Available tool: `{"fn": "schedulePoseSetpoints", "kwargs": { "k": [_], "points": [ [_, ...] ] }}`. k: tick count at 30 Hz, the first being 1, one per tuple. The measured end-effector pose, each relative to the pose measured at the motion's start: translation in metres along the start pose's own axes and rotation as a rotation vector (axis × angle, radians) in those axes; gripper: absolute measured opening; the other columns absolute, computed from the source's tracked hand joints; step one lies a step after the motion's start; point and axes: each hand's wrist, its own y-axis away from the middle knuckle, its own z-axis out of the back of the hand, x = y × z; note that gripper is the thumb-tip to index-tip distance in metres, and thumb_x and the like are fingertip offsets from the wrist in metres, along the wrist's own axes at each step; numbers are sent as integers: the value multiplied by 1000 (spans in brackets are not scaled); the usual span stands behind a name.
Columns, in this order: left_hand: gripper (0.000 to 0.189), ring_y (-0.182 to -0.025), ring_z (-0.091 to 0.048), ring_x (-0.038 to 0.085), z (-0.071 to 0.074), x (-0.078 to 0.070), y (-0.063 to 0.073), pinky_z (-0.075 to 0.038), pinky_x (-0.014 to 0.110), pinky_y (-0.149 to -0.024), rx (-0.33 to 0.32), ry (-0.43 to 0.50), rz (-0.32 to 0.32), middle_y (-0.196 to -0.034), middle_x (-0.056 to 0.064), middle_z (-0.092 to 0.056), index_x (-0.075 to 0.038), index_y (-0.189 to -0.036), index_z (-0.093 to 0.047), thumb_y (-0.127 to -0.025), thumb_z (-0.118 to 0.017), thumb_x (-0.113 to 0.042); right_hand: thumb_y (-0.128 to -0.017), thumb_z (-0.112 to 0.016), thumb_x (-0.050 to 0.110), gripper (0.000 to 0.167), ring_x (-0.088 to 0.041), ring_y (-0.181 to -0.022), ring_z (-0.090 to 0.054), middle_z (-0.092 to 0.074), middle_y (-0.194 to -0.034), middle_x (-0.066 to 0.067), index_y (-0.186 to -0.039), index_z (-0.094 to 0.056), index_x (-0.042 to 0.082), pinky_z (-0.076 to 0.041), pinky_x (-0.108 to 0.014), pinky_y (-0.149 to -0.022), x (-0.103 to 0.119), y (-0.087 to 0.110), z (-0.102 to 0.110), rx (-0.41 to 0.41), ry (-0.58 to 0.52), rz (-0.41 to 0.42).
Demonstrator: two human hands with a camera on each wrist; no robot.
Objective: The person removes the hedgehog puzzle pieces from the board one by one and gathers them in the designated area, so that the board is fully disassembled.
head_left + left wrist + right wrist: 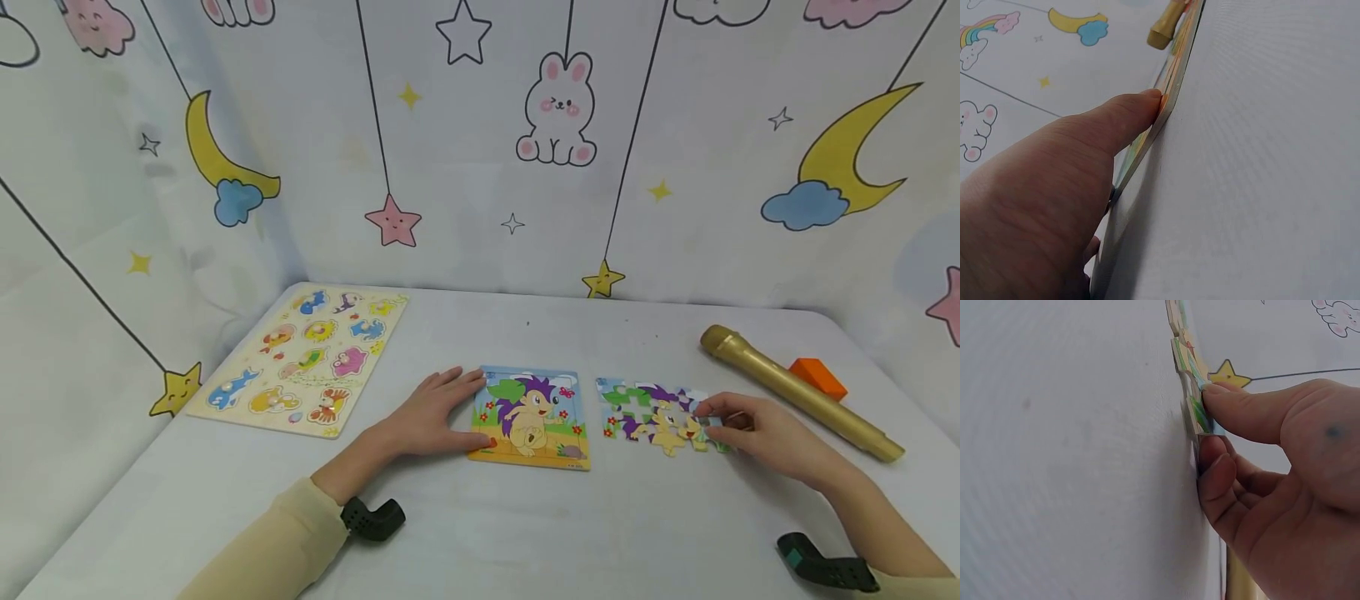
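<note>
A square hedgehog puzzle board (531, 417) lies flat on the white table. My left hand (431, 417) rests at its left side, fingers spread and nearly straight. In the left wrist view the left thumb (1138, 115) presses on the board's near corner. To the right lies a group of joined jigsaw pieces (648, 417) with a similar hedgehog picture and gaps between some pieces. My right hand (772, 433) is at the right end of this group. Its thumb and bent fingers pinch a green-and-blue puzzle piece (1197, 415) at the edge, partly hidden by the fingers.
A wooden board with sea-animal pieces (300, 358) lies at the back left. A gold microphone-shaped stick (802, 392) slants across the right side, beside an orange block (819, 378). A printed cloth (465, 150) hangs behind the table.
</note>
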Motion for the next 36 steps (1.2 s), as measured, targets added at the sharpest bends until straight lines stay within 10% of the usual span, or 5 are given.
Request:
{"fn": "schedulePoseSetpoints", "kwargs": {
  "k": [36],
  "points": [
    [90,-153,-13,26,-1,1,0,-7,48,-123,1,-4,8,-163,-2,-30,-17,-157,-39,-85,-69,-62,-97,-70,17,28,-22,-90,-57,-62,-102,-6,-122,-63,6,-52,-25,-67,2,2,2,9,41,-36]
  ]
}}
